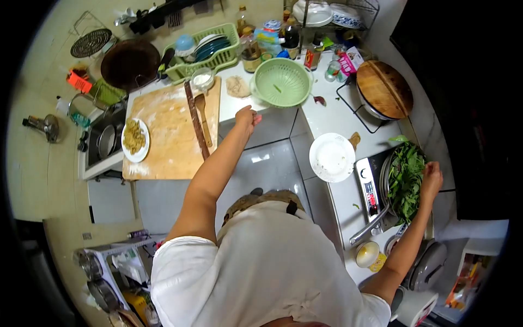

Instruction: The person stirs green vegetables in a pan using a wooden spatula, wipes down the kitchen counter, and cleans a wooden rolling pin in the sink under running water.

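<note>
Head view, showing leafy greens (406, 177) heaped in pan (384, 182) (mostly hidden); R hand (432, 175) at greens' edge, right of pan, fingers curled, grip unclear; L hand (248, 119) well left of pan, near colander (283, 76), loosely curled, apparently w/o obj.

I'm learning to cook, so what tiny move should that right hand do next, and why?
I'd probably nudge the heaped leafy greens inward: they bulge past the edge of the round, long-handled metal pan, and the right hand is already beside them.
</note>
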`<state>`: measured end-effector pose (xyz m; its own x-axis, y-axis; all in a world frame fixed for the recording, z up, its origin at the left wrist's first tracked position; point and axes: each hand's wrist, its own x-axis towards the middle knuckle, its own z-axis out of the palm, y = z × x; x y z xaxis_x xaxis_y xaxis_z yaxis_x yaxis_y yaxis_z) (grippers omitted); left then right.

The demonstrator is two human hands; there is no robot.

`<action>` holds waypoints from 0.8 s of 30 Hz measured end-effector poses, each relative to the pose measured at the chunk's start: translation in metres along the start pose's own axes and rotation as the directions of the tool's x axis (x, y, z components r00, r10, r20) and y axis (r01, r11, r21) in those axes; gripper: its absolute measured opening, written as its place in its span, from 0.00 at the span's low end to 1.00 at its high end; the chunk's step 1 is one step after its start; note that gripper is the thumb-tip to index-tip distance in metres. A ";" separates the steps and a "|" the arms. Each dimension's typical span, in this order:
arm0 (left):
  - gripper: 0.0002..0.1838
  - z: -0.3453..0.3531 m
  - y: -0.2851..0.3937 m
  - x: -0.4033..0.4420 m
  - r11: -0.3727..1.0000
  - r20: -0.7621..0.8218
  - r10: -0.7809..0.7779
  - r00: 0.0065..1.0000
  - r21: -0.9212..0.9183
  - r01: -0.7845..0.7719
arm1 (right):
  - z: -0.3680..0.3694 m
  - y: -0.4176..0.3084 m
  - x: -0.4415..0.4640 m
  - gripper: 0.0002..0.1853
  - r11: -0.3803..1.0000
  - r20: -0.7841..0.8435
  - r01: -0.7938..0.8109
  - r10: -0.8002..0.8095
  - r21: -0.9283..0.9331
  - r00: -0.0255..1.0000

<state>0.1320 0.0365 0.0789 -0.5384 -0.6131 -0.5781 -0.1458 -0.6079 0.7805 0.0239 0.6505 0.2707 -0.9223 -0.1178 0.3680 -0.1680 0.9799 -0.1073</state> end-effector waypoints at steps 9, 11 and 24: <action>0.11 -0.095 -0.004 -0.087 0.995 0.004 0.094 0.996 -0.045 -0.094 | -0.015 -0.128 -0.006 0.14 0.928 0.052 0.327 -0.341 0.176 0.939; 0.09 -0.122 -0.006 -0.101 0.992 -0.079 0.104 0.991 -0.066 -0.109 | -0.018 -0.160 -0.016 0.14 0.862 0.002 0.448 -0.462 0.238 0.887; 0.23 -0.183 -0.013 -0.051 -0.041 0.258 0.635 0.728 0.952 -0.303 | 0.049 -0.318 -0.107 0.22 0.608 0.332 0.514 -0.780 0.605 0.531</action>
<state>0.3133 -0.0173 0.0547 -0.6991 -0.7020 0.1359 -0.6215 0.6906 0.3698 0.1587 0.3438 0.2205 -0.4744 -0.8799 -0.0277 -0.7866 0.4378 -0.4354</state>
